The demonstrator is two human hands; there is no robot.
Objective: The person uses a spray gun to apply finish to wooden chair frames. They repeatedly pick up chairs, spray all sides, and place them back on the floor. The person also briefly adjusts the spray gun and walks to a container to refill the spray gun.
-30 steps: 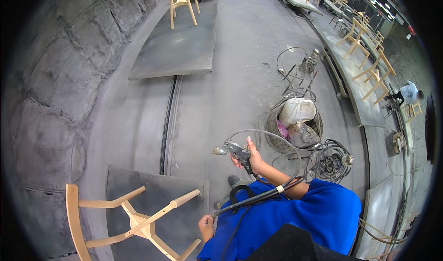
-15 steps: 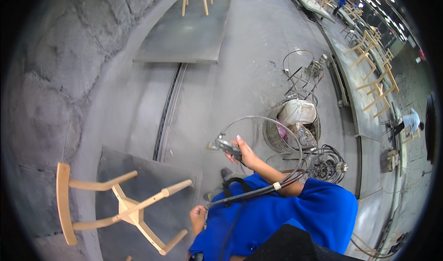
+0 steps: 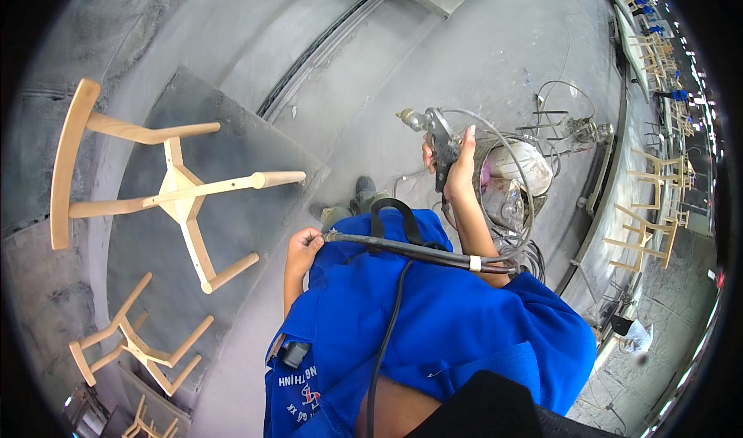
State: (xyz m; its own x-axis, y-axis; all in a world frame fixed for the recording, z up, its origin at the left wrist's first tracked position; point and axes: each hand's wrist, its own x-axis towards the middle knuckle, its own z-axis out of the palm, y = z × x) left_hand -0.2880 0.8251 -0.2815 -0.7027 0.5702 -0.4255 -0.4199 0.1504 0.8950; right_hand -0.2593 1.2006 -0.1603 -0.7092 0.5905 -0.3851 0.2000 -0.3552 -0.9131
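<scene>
My right hand [image 3: 463, 176] is raised ahead of my body, its fingers wrapped round a metal spray gun [image 3: 439, 140] whose nozzle points away to the far left. A grey hose loops from the gun toward my right forearm. Across the front of my blue top runs a dark hose bundle [image 3: 402, 247], with a pale band round it near my right arm. Its left end is pinched in my left hand [image 3: 304, 246]. To the left of that hand, a pale wooden chair frame [image 3: 180, 200] without a seat stands on a dark flat board [image 3: 255, 155], apart from both hands.
A second chair frame [image 3: 139, 345] stands nearer on the left. Beyond my right hand is a bin [image 3: 481, 163] with a whitish container [image 3: 520, 167] and crumpled plastic in it, near coiled hoses. Wooden chairs [image 3: 646, 233] line a long platform at right. A floor rail [image 3: 325, 47] runs ahead.
The view has swung, so the chair frame sits higher and a second one shows at lower left. My right hand still grips the spray gun, and my left hand stays at the hose end.
</scene>
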